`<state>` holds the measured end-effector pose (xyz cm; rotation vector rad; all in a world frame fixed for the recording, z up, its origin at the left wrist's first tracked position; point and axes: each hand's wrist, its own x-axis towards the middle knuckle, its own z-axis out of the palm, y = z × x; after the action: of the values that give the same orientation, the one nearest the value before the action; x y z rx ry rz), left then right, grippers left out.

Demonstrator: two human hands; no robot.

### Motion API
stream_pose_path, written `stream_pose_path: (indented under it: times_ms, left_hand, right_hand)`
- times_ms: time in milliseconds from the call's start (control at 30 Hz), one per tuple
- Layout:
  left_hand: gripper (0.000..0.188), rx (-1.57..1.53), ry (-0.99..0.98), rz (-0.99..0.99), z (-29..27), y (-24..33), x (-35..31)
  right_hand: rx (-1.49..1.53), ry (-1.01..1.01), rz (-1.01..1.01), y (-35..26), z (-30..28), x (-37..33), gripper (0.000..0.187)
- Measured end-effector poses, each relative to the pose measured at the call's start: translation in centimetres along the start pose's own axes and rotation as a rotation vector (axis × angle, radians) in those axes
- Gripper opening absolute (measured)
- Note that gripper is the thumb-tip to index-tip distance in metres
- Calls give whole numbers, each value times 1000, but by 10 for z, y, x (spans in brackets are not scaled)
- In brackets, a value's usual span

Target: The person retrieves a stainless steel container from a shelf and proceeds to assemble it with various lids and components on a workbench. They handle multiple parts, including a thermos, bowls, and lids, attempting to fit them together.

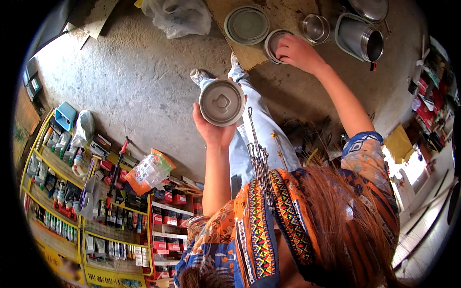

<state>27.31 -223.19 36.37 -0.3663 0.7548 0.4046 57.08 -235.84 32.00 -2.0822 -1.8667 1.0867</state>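
Observation:
In front of my legs, my left hand (211,128) grips a round grey lid (211,103) from below, thumb along one side. The lid faces up, with a raised ring and a small round knob-like centre. My right hand (300,54) reaches out to the low wooden table, its fingers bent over a smaller round grey lid (270,44). Those fingertips are partly hidden, but they seem to hold its rim. Just left of it lies a larger round greenish-grey lid (247,26).
On the table (288,7), to the right, stands a clear round container (315,29). A metal canister (357,41) lies on its side beyond it. A plastic bag (180,19) lies on the concrete floor. Yellow shelves (57,168) of boxed goods stand at the left.

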Motion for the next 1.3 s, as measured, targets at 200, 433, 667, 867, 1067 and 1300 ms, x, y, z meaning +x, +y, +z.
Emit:
stream_pose_path:
  times_ms: [200, 433, 667, 867, 1067, 1300]
  left_hand:
    - [77, -133, 44, -20, 18, -7, 7]
    - [59, -185, 179, 40, 60, -19, 21]
    - [56, -185, 150, 25, 82, -20, 19]
    - [53, -187, 156, 5, 78, -23, 18]
    - [51, -186, 145, 30, 72, -19, 19]
    - [50, -158, 197, 99, 66, -17, 20]
  right_hand:
    - [527, 327, 546, -57, -24, -6, 16]
    - [735, 542, 385, -159, -33, 32, 14]
    - [226, 496, 181, -164, -42, 52, 14]
    - [164, 435, 132, -166, -43, 52, 13]
    - [81, 408, 72, -170, -40, 55, 14]
    - [5, 369, 79, -176, -33, 59, 10]
